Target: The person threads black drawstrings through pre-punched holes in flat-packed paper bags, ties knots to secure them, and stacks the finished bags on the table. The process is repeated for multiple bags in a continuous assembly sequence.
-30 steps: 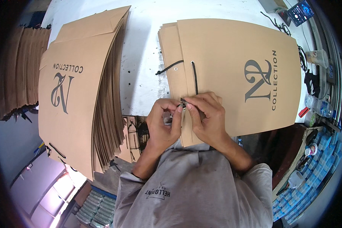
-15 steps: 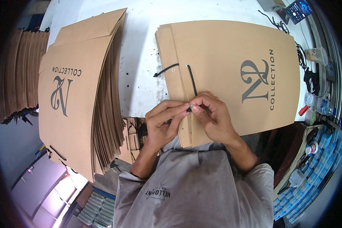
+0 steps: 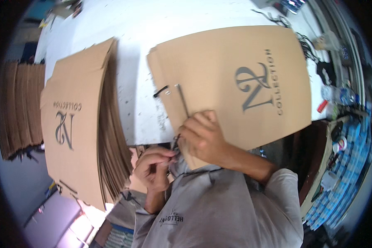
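Two hands working a black cord at the near edge of a flat brown paper bag on a white surface

The white surface [image 3: 153,37] carries two loads — a thick stack of flat bags [image 3: 76,124] to the person's left, and the brown paper bag [image 3: 239,82] lying flat in front, its printed face up and its near edge under the hands; the right hand [image 3: 200,136] presses on that edge, fingers curled and pinching the black cord [image 3: 182,101], whose long axis runs straight away from the fingers across the bag to a small hole; the left hand [image 3: 155,165] sits just beside and below, off the bag, fingers clenched on the cord's near end — so the right hand is the nearer to the bag; a short cord stub [image 3: 161,91] pokes out past the bag's left edge.
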Demonstrator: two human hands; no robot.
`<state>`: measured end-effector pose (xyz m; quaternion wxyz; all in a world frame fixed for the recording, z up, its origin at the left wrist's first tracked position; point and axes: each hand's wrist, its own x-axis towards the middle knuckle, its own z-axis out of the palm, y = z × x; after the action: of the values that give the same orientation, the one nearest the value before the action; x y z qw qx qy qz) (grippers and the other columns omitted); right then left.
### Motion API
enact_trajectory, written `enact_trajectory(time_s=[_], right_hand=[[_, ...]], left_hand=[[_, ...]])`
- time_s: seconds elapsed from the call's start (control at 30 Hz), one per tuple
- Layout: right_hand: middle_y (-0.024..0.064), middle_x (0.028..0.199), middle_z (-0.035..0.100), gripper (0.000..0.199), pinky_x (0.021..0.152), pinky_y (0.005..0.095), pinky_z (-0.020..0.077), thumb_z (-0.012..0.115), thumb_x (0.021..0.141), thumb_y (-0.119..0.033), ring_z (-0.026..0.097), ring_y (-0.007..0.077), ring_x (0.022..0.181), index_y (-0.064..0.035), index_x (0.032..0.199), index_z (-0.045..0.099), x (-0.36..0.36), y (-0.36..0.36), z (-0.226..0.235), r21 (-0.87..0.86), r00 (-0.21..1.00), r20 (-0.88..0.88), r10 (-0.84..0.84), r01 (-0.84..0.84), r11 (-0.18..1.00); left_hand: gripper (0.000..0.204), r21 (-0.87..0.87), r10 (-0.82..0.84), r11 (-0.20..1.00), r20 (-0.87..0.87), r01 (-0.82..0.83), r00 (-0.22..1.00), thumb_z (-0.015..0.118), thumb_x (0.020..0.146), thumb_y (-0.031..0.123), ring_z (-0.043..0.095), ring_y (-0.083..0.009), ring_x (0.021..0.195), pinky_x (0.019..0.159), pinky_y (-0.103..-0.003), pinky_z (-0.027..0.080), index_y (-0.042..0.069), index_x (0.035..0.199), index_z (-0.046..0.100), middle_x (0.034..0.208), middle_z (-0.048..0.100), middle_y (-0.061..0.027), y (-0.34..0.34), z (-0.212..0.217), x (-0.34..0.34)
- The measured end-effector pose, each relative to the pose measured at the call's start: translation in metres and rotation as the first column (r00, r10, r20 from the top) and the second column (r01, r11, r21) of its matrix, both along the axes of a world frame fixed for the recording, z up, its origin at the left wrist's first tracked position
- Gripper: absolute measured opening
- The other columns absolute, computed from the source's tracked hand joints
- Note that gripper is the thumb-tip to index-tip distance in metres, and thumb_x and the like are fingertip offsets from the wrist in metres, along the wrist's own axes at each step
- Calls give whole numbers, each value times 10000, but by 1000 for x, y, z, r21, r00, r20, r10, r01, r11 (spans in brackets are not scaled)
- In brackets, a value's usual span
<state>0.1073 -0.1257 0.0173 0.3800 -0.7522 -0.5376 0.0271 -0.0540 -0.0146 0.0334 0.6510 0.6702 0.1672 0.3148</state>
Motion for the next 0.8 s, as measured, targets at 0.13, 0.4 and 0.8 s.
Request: enact_trajectory(time_s=[0.13,0.4,0.8], right_hand=[[91,1091,666,248,899,400,464,777,841,-151,640,236,977,-37,1053,718,32,-12,10,145,880,-420,224,-178,973],[60,1100,711,330,810,273,524,691,976,-135,655,116,913,0,1276,668,231,-205,31,36,725,-411,-553,619,784],[252,1278,670,323,971,482,531,699,926,-229,659,426,1139,-71,1206,727,402,-312,-89,-262,391,119,-913,899,351]], left_hand=[[471,661,255,749,-236,-37,938,757,951,313,581,-369,1186,991,-506,502,1,1257,581,1246,595,-279,2,-1,2],[558,726,-169,149,-650,671,741,733,857,418,442,-314,1464,1173,-787,83,217,1372,658,1514,550,-47,-21,-12,-13],[526,332,175,891,379,-310,909,552,1066,410,700,-311,1026,882,-427,579,-84,1229,627,1207,660,-260,42,106,71]])
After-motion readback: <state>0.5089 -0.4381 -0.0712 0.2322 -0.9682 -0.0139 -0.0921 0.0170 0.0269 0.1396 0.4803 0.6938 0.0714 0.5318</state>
